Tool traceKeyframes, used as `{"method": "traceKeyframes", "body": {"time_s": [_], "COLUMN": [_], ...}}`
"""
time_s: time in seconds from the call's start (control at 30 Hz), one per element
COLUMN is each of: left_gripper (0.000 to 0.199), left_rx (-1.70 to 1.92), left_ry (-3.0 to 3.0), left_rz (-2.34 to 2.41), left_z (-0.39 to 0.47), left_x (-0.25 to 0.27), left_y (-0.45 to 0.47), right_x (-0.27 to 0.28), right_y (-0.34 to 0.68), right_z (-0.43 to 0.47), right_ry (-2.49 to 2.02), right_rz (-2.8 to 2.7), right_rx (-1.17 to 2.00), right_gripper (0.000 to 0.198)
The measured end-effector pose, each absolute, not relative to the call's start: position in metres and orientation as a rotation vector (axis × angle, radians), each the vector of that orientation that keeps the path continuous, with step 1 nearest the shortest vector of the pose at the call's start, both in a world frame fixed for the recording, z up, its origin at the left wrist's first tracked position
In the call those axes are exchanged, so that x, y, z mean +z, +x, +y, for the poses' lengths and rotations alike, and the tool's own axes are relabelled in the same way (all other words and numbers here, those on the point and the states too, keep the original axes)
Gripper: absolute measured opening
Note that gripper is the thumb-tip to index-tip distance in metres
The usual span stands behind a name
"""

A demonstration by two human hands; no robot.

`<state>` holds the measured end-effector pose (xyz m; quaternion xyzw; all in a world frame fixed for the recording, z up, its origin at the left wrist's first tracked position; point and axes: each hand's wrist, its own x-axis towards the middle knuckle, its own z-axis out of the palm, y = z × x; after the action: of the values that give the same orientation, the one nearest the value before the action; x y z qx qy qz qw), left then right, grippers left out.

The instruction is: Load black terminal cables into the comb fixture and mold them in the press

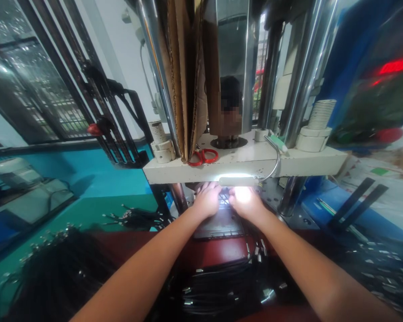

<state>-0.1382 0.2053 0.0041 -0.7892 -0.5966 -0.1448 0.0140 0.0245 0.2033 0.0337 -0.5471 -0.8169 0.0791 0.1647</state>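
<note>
Both my arms reach under the press plate [242,171] to a flat metal mould [218,228]. My left hand [207,200] lies over the mould's left side, its fingers stretched forward and slightly apart, with nothing visible in it. Across from it, my right hand [246,201] is bent over the right side with its fingers curled together. Lamp glare washes out that hand, and whatever its fingertips hold is hidden. Thin dark bars show on the mould between the hands. A lit lamp [238,181] hangs from the plate's front edge just above.
Black cables with metal ends [221,286] lie in front, with more bundles [63,268] at left. Red-handled scissors [203,156] and cardboard [188,80] rest on the press plate. Steel columns stand at both sides. Two dark bars [359,205] lie on the blue surface at right.
</note>
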Motion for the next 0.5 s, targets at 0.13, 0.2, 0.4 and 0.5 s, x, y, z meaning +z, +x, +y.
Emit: {"method": "traceKeyframes", "body": {"time_s": [0.13,0.2,0.4,0.5], "left_gripper": [0.043,0.040,0.034,0.034], "left_rx": [-0.438,-0.427,-0.386,-0.372], "left_ry": [-2.452,-2.447,-2.446,-2.445], "left_rz": [-1.875,-1.880,-1.872,-1.876], "left_z": [0.210,0.212,0.213,0.212], "left_x": [0.004,0.004,0.008,0.010], "left_y": [-0.137,-0.136,-0.132,-0.129], "right_x": [0.035,0.036,0.034,0.032], "right_y": [0.023,0.021,0.014,0.009], "right_z": [0.202,0.201,0.197,0.196], "right_ry": [-1.582,-1.601,-1.666,-1.686], "right_rz": [-2.340,-2.340,-2.342,-2.363], "right_rx": [0.221,0.214,0.164,0.138], "right_gripper": [0.020,0.020,0.022,0.023]}}
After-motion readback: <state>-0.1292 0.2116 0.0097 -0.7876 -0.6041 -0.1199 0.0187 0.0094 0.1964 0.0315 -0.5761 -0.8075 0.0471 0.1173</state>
